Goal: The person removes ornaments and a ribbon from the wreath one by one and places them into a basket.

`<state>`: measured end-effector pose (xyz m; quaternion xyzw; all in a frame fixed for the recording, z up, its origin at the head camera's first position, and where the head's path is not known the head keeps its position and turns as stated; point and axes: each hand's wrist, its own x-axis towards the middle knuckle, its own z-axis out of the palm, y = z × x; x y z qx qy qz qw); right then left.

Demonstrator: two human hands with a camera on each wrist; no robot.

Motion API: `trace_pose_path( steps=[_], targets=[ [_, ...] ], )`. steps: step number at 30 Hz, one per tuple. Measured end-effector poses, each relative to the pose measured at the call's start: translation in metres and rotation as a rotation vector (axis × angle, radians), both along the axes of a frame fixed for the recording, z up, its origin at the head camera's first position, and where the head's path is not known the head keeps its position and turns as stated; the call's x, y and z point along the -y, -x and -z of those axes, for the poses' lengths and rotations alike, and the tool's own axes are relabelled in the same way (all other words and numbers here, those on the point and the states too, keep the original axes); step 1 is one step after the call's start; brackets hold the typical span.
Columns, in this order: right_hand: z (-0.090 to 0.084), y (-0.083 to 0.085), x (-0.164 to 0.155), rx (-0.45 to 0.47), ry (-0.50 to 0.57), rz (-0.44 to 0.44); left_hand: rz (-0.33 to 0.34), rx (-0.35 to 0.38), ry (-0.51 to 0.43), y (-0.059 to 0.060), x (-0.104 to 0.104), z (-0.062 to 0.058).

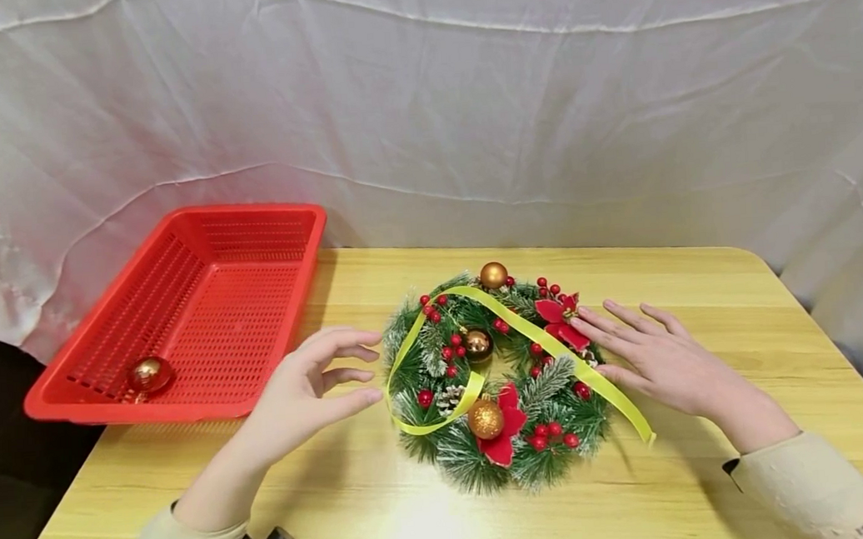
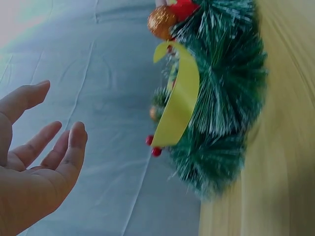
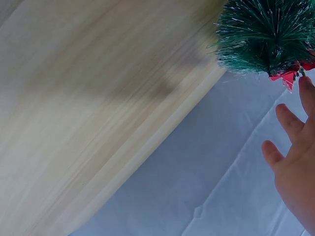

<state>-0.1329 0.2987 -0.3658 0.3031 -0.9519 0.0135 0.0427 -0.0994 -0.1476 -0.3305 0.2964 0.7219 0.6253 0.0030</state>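
Observation:
A green Christmas wreath with red berries, red poinsettias, gold baubles and a yellow ribbon draped over it lies flat on the wooden table. My left hand hovers just left of the wreath, fingers loosely spread and holding nothing; the left wrist view shows the same hand apart from the wreath. My right hand lies open at the wreath's right side, fingertips touching the red poinsettia. In the right wrist view the fingers reach toward the wreath.
A red perforated plastic basket stands at the table's back left, overhanging the left edge, with one gold bauble inside. White cloth hangs behind the table. The table's right corner is rounded.

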Motion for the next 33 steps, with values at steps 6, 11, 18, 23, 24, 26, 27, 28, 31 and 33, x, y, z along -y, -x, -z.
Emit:
trace_pose_path(
  steps=[6,11,18,23,24,26,27,28,31,33],
  targets=[
    [0.000,-0.001,0.000,0.000,0.002,0.002,0.041,0.021,-0.022,0.003,-0.015,0.004],
    [0.000,-0.001,0.000,0.001,0.001,0.000,0.072,0.044,-0.028,0.006,-0.026,0.007],
    [0.000,-0.001,0.001,0.001,-0.001,0.000,0.128,0.054,-0.049,0.009,-0.041,0.010],
    [0.000,0.000,0.001,-0.014,-0.006,-0.011,0.161,0.066,-0.027,0.010,-0.052,0.011],
    [0.000,0.000,0.001,-0.016,-0.007,-0.012,0.165,0.067,-0.023,0.010,-0.055,0.011],
    [0.001,0.000,0.001,-0.016,-0.009,-0.013,0.178,0.065,-0.020,0.010,-0.059,0.012],
    [0.001,0.001,0.002,-0.016,-0.008,-0.014,0.184,0.061,-0.018,0.010,-0.061,0.013],
    [0.001,0.001,0.002,-0.015,-0.007,-0.014,0.191,0.059,-0.018,0.011,-0.064,0.015],
    [0.001,0.001,0.002,-0.014,-0.003,-0.015,0.205,0.059,-0.010,0.012,-0.069,0.020],
    [0.001,0.001,0.002,-0.012,-0.003,-0.014,0.217,0.078,-0.004,0.012,-0.072,0.024]
  ],
)
